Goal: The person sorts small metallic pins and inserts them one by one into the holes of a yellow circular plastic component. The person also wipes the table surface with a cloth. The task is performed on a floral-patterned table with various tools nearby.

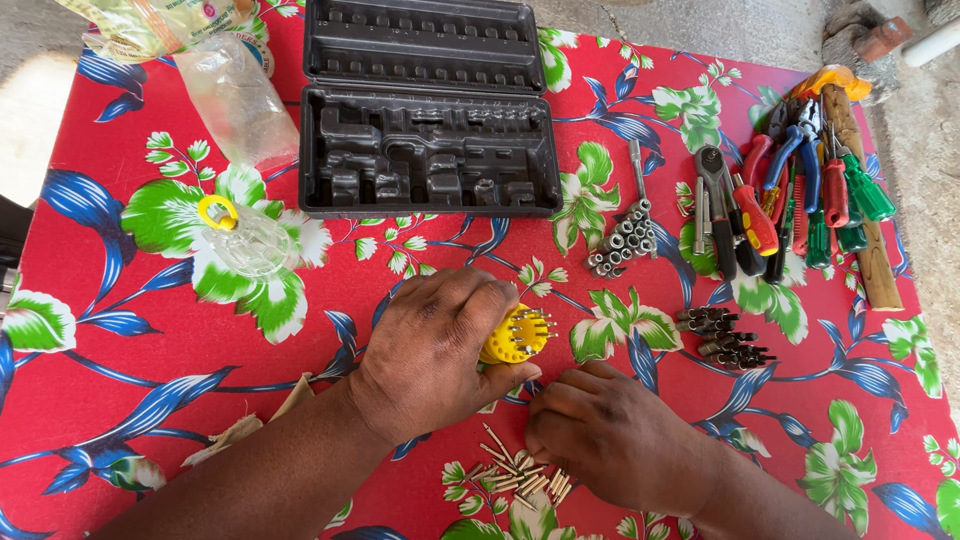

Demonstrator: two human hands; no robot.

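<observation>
The left hand (437,350) was closed around a yellow bit holder (512,335), a round plastic disc with short metal bits standing in its holes. The holder sat just below the open black tool case (425,150), its bit side turned toward the right.

The right hand (612,440) lay just below and right of the holder, fingers curled down onto a scatter of loose screwdriver bits (520,478) on the red floral tablecloth (150,400). Whether it actually pinched a bit I could not tell; the fingertips were hidden.

Handling, as a judgement: the holder looked light and stiff, hard plastic, not fragile. Smooth rim, so best gripped around the edge, as the left hand did, clear of the bit face. The loose bits looked small, rigid, metal, likely slick and prone to roll. Each would want a fingertip pinch at mid-shank.

Further right of the holder:
- a cluster of silver sockets (622,243), up and right;
- a small group of dark sockets (725,338), level with it;
- a pile of pliers and screwdrivers (800,200) with red, blue and green handles, well apart near the cloth's edge.

Left of the holder, well apart, stood a clear jar with a yellow ring (245,235). A clear plastic bag (235,95) lay left of the case.
</observation>
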